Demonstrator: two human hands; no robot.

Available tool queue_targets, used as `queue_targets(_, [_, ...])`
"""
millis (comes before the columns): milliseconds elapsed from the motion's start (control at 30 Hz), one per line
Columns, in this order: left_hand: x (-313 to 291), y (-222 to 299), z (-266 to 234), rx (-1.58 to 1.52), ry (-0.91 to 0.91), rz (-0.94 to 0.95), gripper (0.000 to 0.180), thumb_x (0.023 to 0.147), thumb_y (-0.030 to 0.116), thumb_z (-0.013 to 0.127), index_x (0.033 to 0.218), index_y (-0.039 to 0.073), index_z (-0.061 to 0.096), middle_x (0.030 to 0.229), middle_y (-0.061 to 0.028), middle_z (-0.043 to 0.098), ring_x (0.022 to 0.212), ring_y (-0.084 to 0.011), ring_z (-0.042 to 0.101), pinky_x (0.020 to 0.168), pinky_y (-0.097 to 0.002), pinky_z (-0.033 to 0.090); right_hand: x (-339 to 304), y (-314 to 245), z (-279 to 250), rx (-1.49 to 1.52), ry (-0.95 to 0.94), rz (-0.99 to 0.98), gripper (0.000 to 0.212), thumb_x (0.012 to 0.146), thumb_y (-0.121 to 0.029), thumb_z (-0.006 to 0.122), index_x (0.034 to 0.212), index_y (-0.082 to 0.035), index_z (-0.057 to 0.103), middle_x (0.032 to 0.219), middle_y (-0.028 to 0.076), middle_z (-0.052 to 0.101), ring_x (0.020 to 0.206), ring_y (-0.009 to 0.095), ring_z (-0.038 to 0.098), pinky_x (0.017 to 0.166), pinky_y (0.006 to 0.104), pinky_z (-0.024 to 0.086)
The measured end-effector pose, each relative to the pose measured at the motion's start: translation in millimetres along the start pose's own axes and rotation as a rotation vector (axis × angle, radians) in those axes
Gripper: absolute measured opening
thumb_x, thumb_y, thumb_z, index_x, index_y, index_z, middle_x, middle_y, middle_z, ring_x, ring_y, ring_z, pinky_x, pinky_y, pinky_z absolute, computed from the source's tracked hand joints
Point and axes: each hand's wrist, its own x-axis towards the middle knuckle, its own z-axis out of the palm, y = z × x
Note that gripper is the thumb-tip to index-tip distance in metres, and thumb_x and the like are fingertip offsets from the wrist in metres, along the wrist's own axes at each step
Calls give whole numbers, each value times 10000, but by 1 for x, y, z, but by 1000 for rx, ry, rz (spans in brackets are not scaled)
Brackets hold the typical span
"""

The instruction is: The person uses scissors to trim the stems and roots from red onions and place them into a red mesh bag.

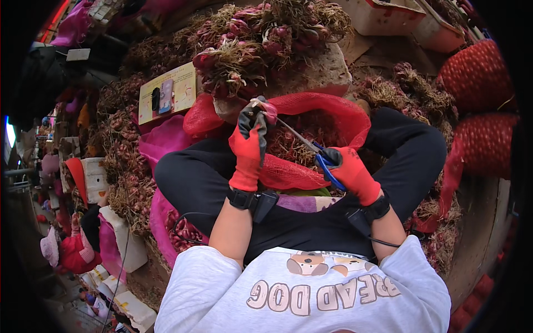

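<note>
My left hand [249,136], in a red and black work glove, is raised and pinches a pinkish-red shallot [270,112]. In the same kind of glove, my right hand [353,171] grips a pair of scissors [317,147] by their blue handles. Their long blades point up and left, with the tips close to the shallot. Beneath both hands, a red mesh bag [355,114] lies with its mouth spread between my legs. Trimmed roots and shallots [302,133] show inside it. Beyond the bag, bunches of shallots [239,50] with dry roots are piled on a pale foam block [325,72].
Loose shallots [125,144] cover the ground at left, around a yellow box [183,83] with a phone on it. Pink mesh [161,141] lies beside my left leg. Full red mesh sacks [477,75] stand at right; foam boxes [383,16] are at the back.
</note>
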Motion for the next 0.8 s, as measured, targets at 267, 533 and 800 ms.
queue_targets(267, [-5,-8,-7,-33,39,-129,300,943,30,453,1236,-20,491,1068,-56,566,944,-107,544,886,-242,438,0,-5,1,-142,93,-48,204,785,-171,661,911,-12,644,746,202,609,693,357,607,615,357,468])
queue_targets(533, [-4,-6,13,-198,75,-133,223,960,131,508,1166,47,532,1001,-9,584,869,-92,572,814,-288,518,2,4,18,-161,236,-107,229,789,-106,649,988,5,633,739,190,617,608,221,611,632,332,477])
queue_targets(800, [-16,14,32,-255,-11,-173,301,915,27,476,1213,36,517,1009,-11,579,850,-78,565,791,-261,517,11,18,16,522,102,255,133,828,-102,644,929,-19,618,717,36,632,507,92,557,437,243,438])
